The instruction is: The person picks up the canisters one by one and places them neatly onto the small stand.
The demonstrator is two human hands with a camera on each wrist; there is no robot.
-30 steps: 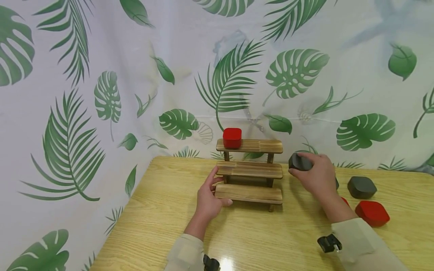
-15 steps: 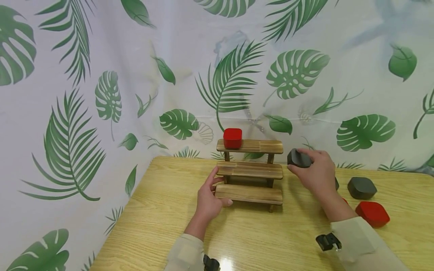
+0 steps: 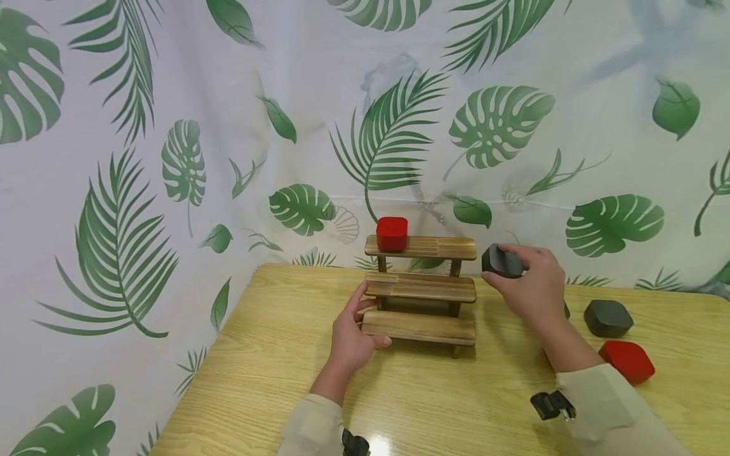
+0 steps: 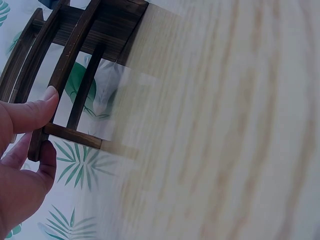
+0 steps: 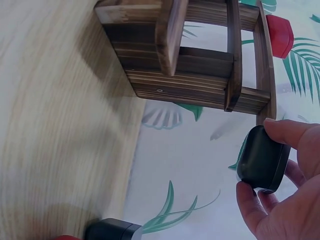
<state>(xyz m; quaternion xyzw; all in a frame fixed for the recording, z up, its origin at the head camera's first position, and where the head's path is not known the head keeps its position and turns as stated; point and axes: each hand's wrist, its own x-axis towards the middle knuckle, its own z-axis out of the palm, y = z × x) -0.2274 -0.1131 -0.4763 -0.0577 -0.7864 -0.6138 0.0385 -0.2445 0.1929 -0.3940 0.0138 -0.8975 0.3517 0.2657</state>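
Nearest, the left hand (image 3: 352, 340) pinches the wooden stand (image 3: 420, 287) by its bottom shelf (image 3: 424, 325), where a tug could slide it across the worktop (image 3: 296, 323). Beyond, the right hand (image 3: 536, 285) pinches a black block (image 3: 503, 261) in the air just right of the stand; a slack grip could drop it, while jolting the stand could topple the red block (image 3: 392, 234) on the farthest, top shelf (image 3: 441, 247).

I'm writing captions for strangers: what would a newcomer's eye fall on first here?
Probably the bright red rounded block on the brown wooden three-tier stand, near the left end of its top shelf. Next, the dark grey rounded block that the right hand grips, to the stand's right. Behind both spreads a white sheet printed with green leaves.
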